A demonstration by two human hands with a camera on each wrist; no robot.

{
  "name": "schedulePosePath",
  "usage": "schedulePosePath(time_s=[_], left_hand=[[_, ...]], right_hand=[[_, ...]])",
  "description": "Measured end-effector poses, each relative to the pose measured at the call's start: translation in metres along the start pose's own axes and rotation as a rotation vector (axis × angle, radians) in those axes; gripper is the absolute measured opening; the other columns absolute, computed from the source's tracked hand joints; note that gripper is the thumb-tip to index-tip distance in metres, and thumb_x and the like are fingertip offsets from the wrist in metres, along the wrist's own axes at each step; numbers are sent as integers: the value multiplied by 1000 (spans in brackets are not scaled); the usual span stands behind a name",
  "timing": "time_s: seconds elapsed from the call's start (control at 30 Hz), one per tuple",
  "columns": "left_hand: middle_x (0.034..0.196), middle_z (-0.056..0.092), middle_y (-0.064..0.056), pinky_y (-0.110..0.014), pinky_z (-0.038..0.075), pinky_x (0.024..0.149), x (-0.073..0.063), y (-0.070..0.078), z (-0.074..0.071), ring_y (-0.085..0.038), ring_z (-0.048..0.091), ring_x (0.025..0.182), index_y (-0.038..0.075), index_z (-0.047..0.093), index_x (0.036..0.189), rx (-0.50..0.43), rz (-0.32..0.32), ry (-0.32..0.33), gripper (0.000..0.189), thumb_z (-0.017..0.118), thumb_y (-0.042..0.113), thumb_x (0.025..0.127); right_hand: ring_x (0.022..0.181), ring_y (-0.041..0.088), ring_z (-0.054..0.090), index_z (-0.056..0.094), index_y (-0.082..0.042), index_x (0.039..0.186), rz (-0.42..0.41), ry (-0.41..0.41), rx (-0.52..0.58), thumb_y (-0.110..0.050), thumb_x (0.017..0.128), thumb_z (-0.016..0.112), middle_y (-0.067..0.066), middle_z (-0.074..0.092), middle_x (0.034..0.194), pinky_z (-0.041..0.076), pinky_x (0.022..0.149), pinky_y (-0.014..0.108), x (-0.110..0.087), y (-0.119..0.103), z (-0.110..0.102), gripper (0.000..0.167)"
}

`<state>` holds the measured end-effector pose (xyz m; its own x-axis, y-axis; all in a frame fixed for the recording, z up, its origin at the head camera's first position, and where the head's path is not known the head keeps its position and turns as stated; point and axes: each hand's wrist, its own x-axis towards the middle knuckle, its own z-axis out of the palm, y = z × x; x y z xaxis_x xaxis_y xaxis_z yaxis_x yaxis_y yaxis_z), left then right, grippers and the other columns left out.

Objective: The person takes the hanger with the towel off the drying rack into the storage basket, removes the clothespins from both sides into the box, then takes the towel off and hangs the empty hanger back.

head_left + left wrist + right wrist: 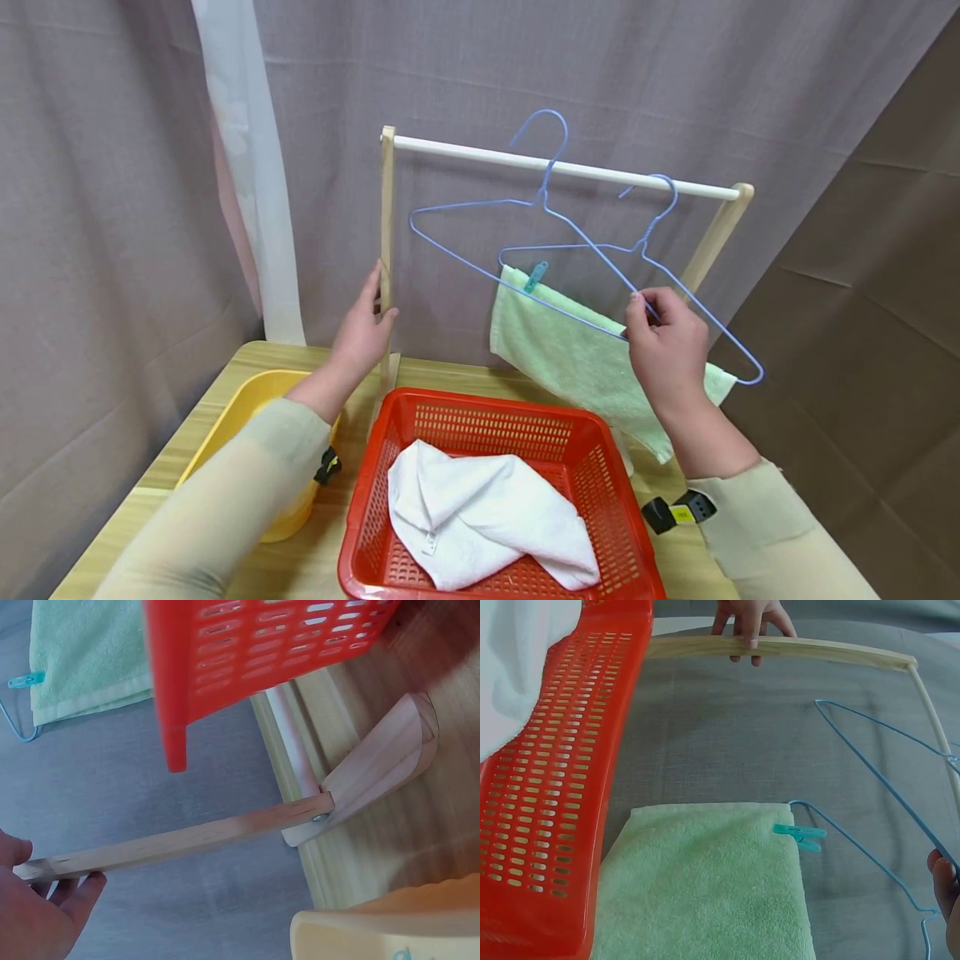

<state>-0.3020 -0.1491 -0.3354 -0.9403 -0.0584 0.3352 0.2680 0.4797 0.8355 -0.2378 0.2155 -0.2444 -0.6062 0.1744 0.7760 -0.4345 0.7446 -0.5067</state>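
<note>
My right hand (667, 342) pinches one lower corner of a blue wire hanger (480, 267). The hanger's hook stands mostly above the white rail (465, 151); I cannot tell whether it touches it. On the left, my left hand (360, 329) grips the rack's wooden post (180, 838), thumb on one side and fingers on the other. Behind the held hanger, a second blue hanger (735, 354) hangs from the rail. A light green towel (705, 877) is draped over its bar, with a teal clothespin (801, 834) at one end.
In front of the rack stands a red basket (480, 402) with a crumpled white towel (487, 508) inside. A yellow bin (217, 433) is at the left, partly behind my forearm. Grey curtains (322, 250) hang behind the wooden table (450, 372).
</note>
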Motion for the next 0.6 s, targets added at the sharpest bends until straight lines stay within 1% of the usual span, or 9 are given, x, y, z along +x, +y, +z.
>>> schedulePosePath(time_s=[0.13,0.27,0.37,0.5,0.6], left_hand=[[153,39,-17,-53,47,98,0,-1,2,-36,48,130,41,1,158,29,7,16,78,51,17,104],[151,41,-21,-54,47,97,0,-2,2,-37,50,129,36,3,159,57,17,28,76,51,16,104],[151,40,-21,-54,47,97,0,-3,2,-38,50,128,35,3,159,74,14,27,75,51,17,104],[149,42,-21,-55,47,97,1,-4,3,-38,50,129,36,2,159,84,11,27,76,50,16,104],[145,46,-22,-54,46,98,3,-6,4,-39,51,127,33,3,160,98,30,32,76,50,13,104]], right_hand=[[60,-16,49,68,-1,93,6,-9,8,-23,99,55,13,67,71,40,60,18,1,0,4,26],[59,-15,50,67,-1,92,21,-26,15,-24,99,55,13,67,71,41,58,16,-1,1,8,27],[59,-15,50,68,-1,93,41,-28,18,-25,99,55,13,68,72,41,58,16,-4,1,11,28],[59,-16,49,68,-2,93,42,-15,24,-24,99,56,13,68,71,41,59,18,-5,3,15,27],[58,-17,49,67,-1,92,34,-10,33,-22,98,56,13,67,70,40,58,18,-5,5,18,25]])
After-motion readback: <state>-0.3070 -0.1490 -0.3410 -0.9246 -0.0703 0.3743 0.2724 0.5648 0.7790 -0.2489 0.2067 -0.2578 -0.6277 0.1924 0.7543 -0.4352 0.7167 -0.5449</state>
